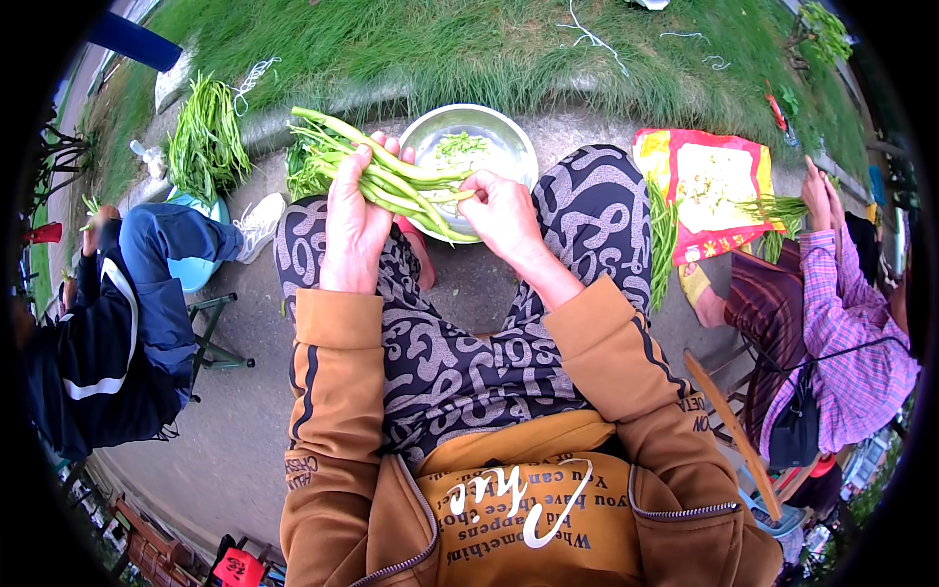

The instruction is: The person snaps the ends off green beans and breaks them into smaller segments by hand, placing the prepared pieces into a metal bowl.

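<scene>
A bunch of long green beans point(398, 184) lies across the palm of my left hand point(359, 210), whose fingers curl round it from below. At the bunch's right end, the thumb and fingers of my right hand point(504, 217) pinch the tip of a bean. Just beyond both hands, a round metal bowl point(516, 132) stands on the pavement with small green pieces point(462, 149) in it. More green beans point(305, 168) lie to the left of my left hand, partly hidden behind it.
At left, a seated person in dark clothes point(98, 333) is beside a large heap of green beans point(207, 142) over a light-blue basin point(196, 269). At right, someone in a checked shirt point(841, 313) holds beans near a red-and-yellow sack point(704, 240). A kerb and grass point(391, 49) lie beyond.
</scene>
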### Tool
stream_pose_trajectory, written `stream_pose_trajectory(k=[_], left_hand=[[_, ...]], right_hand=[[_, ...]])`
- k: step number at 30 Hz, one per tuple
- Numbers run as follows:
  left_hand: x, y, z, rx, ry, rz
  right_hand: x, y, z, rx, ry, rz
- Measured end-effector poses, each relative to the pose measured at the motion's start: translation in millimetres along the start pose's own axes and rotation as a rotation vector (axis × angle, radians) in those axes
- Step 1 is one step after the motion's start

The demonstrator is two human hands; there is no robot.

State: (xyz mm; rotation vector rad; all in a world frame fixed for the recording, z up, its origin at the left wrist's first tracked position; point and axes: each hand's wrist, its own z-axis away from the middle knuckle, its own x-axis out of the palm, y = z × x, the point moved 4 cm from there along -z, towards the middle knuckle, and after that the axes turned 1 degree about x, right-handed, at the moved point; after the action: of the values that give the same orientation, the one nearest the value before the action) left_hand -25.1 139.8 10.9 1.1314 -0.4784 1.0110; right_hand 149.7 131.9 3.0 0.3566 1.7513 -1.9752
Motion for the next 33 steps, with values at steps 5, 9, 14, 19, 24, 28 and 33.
stream_pose_trajectory(k=[5,9,14,19,24,28,33], left_hand=[[1.8,-1.1,1.7,-0.029,-0.040,0.007],[0.0,-0.1,-0.1,-0.011,-0.034,-0.011],[-6.3,8.9,-4.4,0.021,-0.148,0.001],[-3.7,13.6,-1.8,0.064,-0.094,0.027],[-8.3,18.6,-2.6,0.148,0.005,0.020],[-15.1,24.8,-13.0,0.244,0.041,-0.009],[-13.4,26.8,-12.9,0.293,0.057,-0.054]], right_hand=[[7.4,16.0,-4.0,0.242,-0.150,-0.739],[4.0,21.5,-4.5,0.392,-0.120,-0.925],[-2.7,38.8,-12.6,0.387,0.010,-0.937],[-4.4,38.5,-15.9,0.220,0.202,-0.691],[-0.1,34.8,-18.9,0.046,-0.011,-0.490],[-0.7,10.5,-1.3,-0.124,-0.156,-0.364],[-5.7,-14.6,13.9,-0.529,-0.021,0.082]])
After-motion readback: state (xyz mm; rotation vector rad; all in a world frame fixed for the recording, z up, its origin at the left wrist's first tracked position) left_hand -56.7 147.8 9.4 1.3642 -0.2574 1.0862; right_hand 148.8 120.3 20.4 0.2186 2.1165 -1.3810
